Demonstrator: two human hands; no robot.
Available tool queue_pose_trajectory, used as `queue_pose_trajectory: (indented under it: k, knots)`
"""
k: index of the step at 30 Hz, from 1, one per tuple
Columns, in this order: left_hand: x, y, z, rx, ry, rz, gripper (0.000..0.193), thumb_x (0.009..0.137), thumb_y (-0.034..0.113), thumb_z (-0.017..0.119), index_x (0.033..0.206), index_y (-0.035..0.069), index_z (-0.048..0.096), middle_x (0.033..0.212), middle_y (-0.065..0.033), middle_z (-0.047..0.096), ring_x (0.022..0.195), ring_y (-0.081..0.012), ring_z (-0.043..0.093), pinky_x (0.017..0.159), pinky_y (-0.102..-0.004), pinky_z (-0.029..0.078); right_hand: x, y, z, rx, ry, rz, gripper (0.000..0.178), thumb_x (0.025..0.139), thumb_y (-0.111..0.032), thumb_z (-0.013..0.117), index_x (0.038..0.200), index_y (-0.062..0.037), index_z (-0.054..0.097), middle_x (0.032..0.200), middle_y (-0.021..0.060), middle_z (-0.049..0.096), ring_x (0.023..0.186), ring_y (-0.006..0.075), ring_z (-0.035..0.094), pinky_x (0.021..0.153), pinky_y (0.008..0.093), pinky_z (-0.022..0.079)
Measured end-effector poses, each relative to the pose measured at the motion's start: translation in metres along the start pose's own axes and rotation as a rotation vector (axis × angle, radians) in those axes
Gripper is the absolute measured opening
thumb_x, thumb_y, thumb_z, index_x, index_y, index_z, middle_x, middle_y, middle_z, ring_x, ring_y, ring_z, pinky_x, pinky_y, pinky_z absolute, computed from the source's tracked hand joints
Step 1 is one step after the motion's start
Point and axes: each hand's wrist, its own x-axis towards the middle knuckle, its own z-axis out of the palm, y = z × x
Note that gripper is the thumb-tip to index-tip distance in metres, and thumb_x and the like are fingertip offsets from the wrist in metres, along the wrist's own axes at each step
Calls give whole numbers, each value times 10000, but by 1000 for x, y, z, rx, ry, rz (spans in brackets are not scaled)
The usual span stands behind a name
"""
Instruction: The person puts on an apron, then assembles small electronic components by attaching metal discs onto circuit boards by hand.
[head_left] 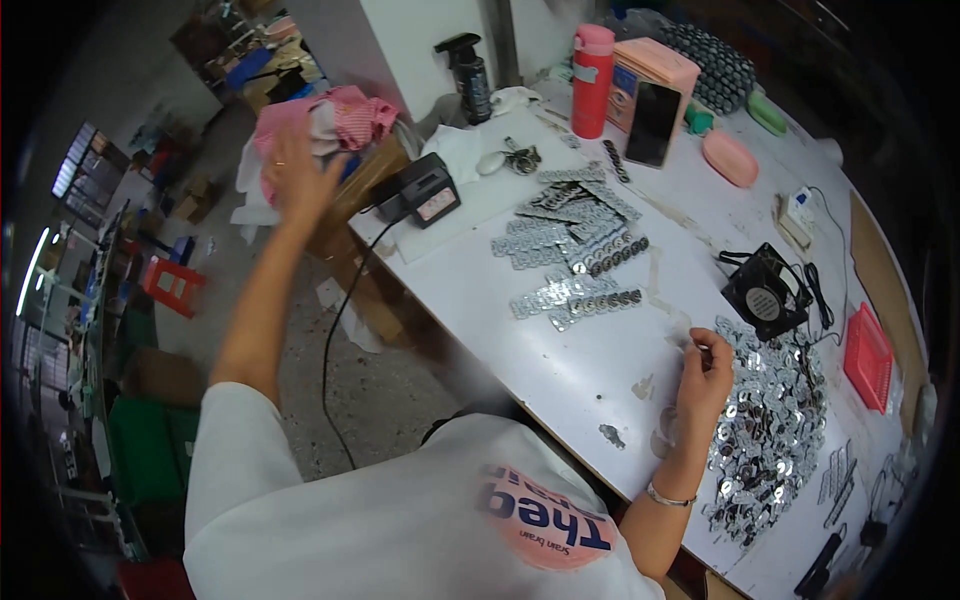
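Observation:
My left hand (298, 185) is stretched out past the table's left end, a little blurred, with thumb and fingers apart. It is in front of a heap of pink and white cloth (362, 118); whether it touches the cloth I cannot tell. My right hand (706, 380) rests at the table, fingers curled in, beside the left edge of a big pile of loose shiny metal discs (765, 430). Anything inside those fingers is too small to make out. Farther off on the white table (590, 380) lie strips of joined metal discs (575, 297) and a stack of similar strips (575, 220).
A black corded box (428, 190) stands at the table's left corner, its cable hanging down. Behind are a red bottle (592, 85), a phone (654, 122) and a pink soap box (730, 160). A black fan (766, 292) and red basket (868, 358) sit right. A red stool (173, 286) stands on the floor.

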Motion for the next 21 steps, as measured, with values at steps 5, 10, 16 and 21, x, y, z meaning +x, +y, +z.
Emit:
queue_pose_trajectory:
  k: [5,10,16,21]
  knots:
    - [32,-63,50,226,-398,-222,866,757,490,740,1477,225,337,1497,-98,409,1385,-308,366,1083,-634,203,2,-19,9,823,-13,479,197,873,6,576,1059,-34,626,962,45,603,837,110,564,740,258,479]
    - [36,-75,72,97,-499,-245,551,843,426,620,1324,171,536,1260,-147,620,1182,-329,571,1022,-612,277,7,-28,18,1435,-256,623,139,894,-52,539,1015,-34,603,882,42,575,767,130,531,640,260,452]
    - [83,-141,94,-380,17,-370,380,900,327,506,1090,41,669,996,-248,668,949,-445,626,792,-465,491,-2,-31,28,1183,-322,572,115,909,-52,533,997,-10,594,795,23,518,627,74,404,551,203,348]
    - [178,-79,-23,-905,587,-610,358,936,257,533,1122,-32,629,1068,-150,680,950,-205,599,834,-346,479,-12,-27,23,1091,-315,508,106,912,-57,536,990,-16,595,793,20,516,612,67,386,538,201,335]
